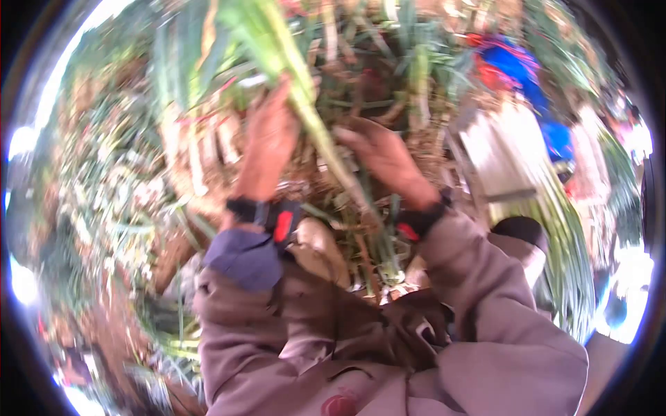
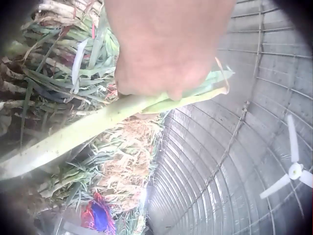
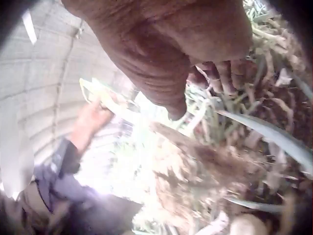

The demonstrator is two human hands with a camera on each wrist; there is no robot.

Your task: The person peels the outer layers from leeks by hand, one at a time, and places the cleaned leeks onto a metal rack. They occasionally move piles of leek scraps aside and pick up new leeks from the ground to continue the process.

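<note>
My left hand (image 1: 269, 132) grips a long green onion (image 1: 316, 128), which slants from the upper left down toward my lap in the head view. In the left wrist view its pale stem (image 2: 63, 142) reaches out to the lower left, and folded green leaves show past the fist. To the right of the stalk is my right hand (image 1: 381, 156), its fingertips pointing toward it. In the right wrist view that hand's thumb (image 3: 171, 100) hangs down apart from the fingers, with no onion seen between them. Loose onions and roots (image 3: 195, 171) lie beneath it.
Heaps of green onions (image 1: 139, 187) spread on the left and ahead. A bundle of trimmed white stems (image 1: 506, 145) lies at the right, near blue and red wrapping (image 1: 517, 69). A ribbed curved roof (image 2: 210, 161) with a ceiling fan (image 2: 295, 170) is overhead.
</note>
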